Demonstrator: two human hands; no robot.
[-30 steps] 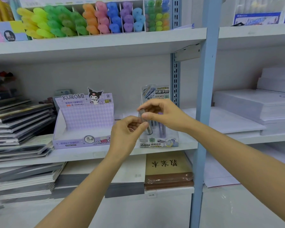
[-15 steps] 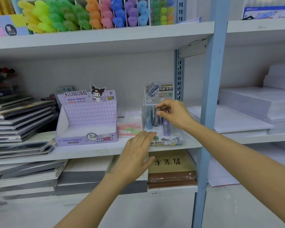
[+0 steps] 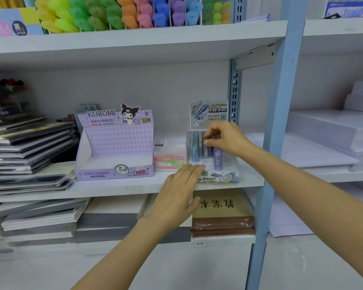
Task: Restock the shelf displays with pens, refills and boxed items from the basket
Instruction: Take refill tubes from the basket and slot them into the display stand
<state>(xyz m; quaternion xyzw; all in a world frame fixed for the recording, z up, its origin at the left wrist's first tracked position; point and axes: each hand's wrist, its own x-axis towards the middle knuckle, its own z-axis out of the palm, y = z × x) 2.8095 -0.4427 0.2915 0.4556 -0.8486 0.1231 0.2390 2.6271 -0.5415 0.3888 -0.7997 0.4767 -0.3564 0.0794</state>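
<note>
The grey lead-refill tube (image 3: 205, 149) stands in the clear display box (image 3: 232, 164), its top pinched by the right hand (image 3: 228, 140), probably to seat it. The left hand (image 3: 177, 197), fingers straight, presses the box's front, apparently steadying it on the shelf (image 3: 113, 189).

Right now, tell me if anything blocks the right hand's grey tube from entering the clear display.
Nothing visible does. The right hand pinches the grey tube in the middle row of the clear display, between blue tubes and a purple tube.
</note>
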